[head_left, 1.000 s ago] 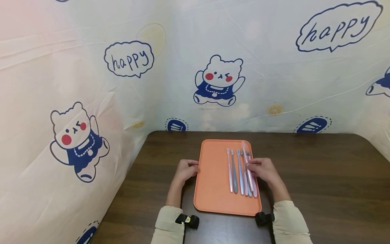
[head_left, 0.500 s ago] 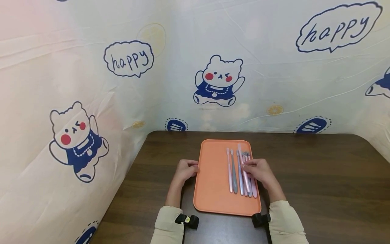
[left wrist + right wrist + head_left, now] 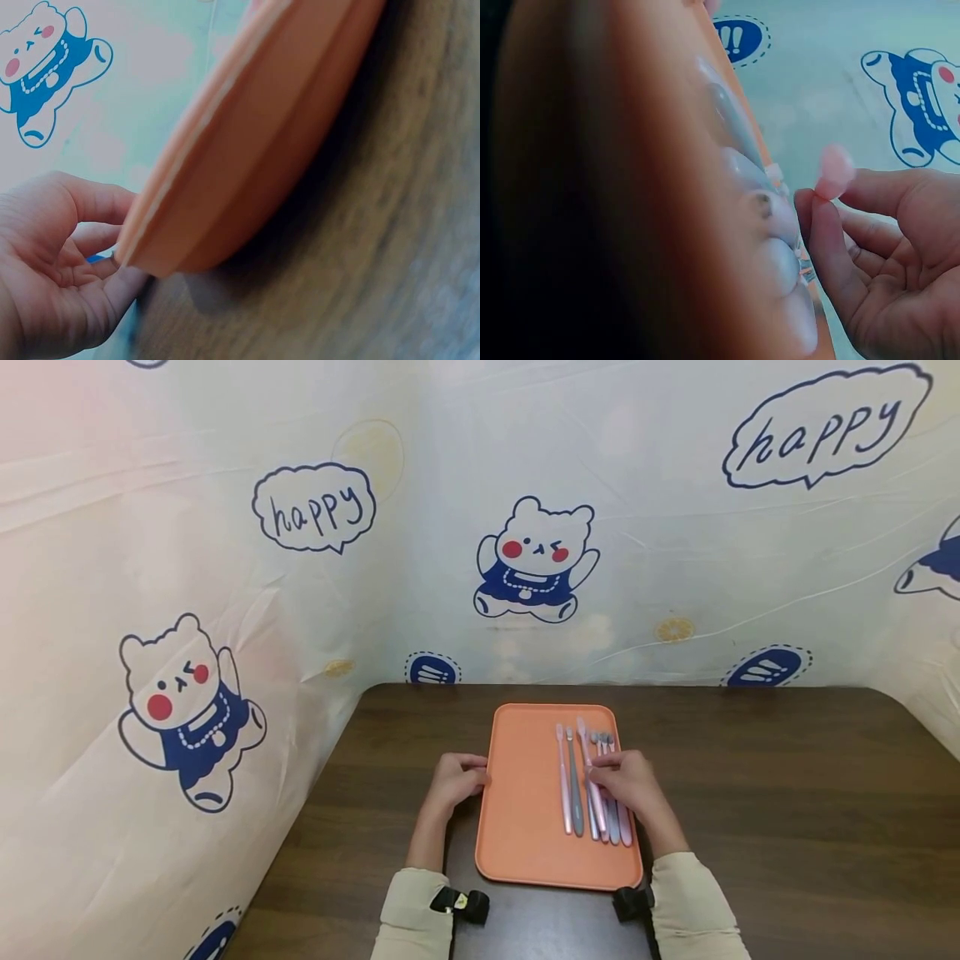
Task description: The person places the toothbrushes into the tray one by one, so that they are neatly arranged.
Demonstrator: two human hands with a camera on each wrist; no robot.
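Observation:
An orange tray (image 3: 517,793) lies on the table, with several pink, grey and bluish toothbrushes side by side on its right half. At its left edge, my left hand (image 3: 459,779) pinches the rim between thumb and fingers, as the left wrist view shows. Over the row, my right hand (image 3: 626,781) pinches a pink toothbrush (image 3: 597,802) by its handle, slightly tilted. That toothbrush's rounded handle end (image 3: 835,171) is raised above the others in the right wrist view. Left of it lie a grey toothbrush (image 3: 576,793) and another pink toothbrush (image 3: 564,802).
The dark wooden table (image 3: 787,793) extends to both sides of the tray. A pale curtain (image 3: 420,552) printed with bears hangs behind the table and along its left side. Black wrist straps (image 3: 471,906) sit over both sleeves.
My right hand has moved left across the row with the pink toothbrush, from the tray's right edge to over the bluish one beside the grey one. The left hand stays at the rim.

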